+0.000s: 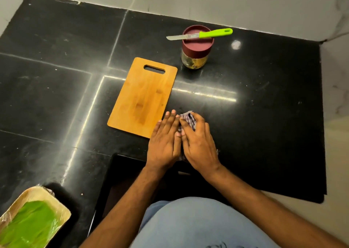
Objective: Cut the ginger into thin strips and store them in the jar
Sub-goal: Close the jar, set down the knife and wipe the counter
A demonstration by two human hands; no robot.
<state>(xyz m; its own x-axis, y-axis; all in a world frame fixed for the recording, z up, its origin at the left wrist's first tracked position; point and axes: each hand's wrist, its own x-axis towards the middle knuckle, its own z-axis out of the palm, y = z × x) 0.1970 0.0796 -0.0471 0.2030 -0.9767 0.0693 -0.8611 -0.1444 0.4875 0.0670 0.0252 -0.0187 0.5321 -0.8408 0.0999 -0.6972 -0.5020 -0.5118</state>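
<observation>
While the jar [196, 49] stands lidded near the counter's far edge with the knife [200, 34] across it | board [143, 96] bare, task judged nearly done | left hand [164, 144] flat, fingers relaxed | right hand [200, 145] clutching cloth [188, 120], wiping.

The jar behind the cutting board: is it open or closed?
Closed. The jar stands upright with its maroon lid on, and the green-handled knife lies across that lid.

No text could be read anywhere; a small mark on the knife [198, 34] blade near its green handle was too blurred to make out.
</observation>
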